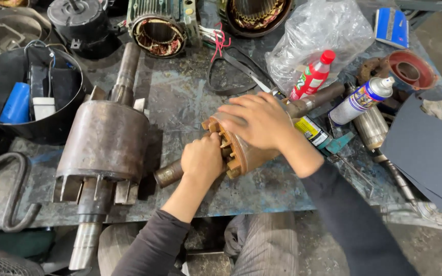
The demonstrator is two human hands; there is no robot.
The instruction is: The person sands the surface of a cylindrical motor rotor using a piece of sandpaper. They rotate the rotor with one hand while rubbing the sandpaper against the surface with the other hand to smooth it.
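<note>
Person seated at a worn metal workbench (180, 102), working on a small rusty motor rotor (241, 153) that lay on its side near the front edge of the bench. Right hand (259, 120) was spread flat over the top of the rotor body, fingers draped across it and pressing down, most likely to keep the round piece from rolling. Left hand (201, 159) was closed in a fist against the finned end of the rotor, just below and touching the right hand's fingertips; whether it gripped a small tool or only the fins could not be told, since the fist hid it. The rotor's short shaft end (169, 174) stuck out past the left fist toward the bench edge, while the longer shaft (315, 99) ran out beyond the right hand, away from the person. Beside the left hand, well clear of it, lay a much larger rotor (103, 143) with its own long shaft, parked lengthwise and apart from the work. Just past the right wrist sat a red-capped bottle (313, 75) and a spray can (361, 99), both close enough to reach, probably kept near for cleaning or loosening. Dark sheets of abrasive paper (425, 148) lay farther off on the same side. A black tub (26, 97) of parts stood beyond the large rotor.
</note>
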